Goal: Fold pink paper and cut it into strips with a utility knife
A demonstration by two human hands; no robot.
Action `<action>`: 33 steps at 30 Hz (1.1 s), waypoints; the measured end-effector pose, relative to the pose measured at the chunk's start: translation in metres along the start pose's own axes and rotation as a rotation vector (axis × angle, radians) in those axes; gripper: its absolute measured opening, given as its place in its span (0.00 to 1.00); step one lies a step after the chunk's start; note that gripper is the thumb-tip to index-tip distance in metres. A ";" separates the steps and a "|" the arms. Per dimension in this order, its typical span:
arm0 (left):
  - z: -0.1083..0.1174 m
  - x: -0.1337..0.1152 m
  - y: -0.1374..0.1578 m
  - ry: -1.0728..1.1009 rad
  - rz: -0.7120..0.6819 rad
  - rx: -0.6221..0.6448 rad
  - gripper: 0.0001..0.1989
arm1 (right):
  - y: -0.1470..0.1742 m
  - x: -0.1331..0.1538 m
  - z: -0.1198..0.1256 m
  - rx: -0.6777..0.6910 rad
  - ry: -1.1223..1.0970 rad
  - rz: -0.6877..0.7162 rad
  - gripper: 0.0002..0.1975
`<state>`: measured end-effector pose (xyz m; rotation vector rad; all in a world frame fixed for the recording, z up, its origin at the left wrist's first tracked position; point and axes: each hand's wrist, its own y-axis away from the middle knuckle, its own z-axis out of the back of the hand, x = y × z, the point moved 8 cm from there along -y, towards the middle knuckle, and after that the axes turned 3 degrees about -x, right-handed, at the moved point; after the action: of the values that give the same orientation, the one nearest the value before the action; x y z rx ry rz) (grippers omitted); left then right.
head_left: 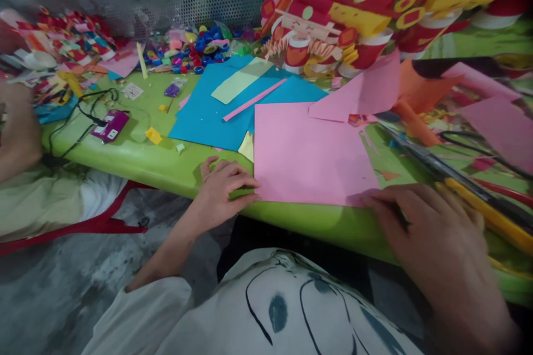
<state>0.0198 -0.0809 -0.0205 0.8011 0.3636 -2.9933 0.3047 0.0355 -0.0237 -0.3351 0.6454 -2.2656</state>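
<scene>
A pink paper sheet (312,155) lies flat at the front edge of the green table, partly over blue paper sheets (212,105). My left hand (222,191) is closed at its near left corner, thumb and finger pinching the edge. At the near right corner my right hand (425,227) also pinches the sheet, its fingers bent over the edge. A thin pink strip (254,100) and a pale green strip (241,80) rest on the blue paper. Close to my right hand lies a yellow-handled cutter-like tool (487,211), its kind not clear.
Red and yellow paper figures (308,22) stand along the back. Bottle caps and other small colourful pieces (200,47) are heaped behind the blue paper. Loose pink paper (499,127) and orange paper (425,94) clutter the right. A purple device (110,126) with a cable sits left, near another person's arm (19,127).
</scene>
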 end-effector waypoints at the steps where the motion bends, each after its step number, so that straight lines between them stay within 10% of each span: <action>1: 0.001 0.000 0.000 0.000 -0.004 0.000 0.06 | 0.000 0.001 0.000 -0.002 0.003 0.002 0.18; 33: -0.002 -0.006 -0.005 -0.029 0.137 0.000 0.07 | 0.016 -0.010 0.003 0.104 -0.115 -0.090 0.21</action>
<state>0.0257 -0.0754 -0.0183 0.7491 0.2948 -2.8749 0.3219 0.0320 -0.0299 -0.4476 0.4604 -2.3356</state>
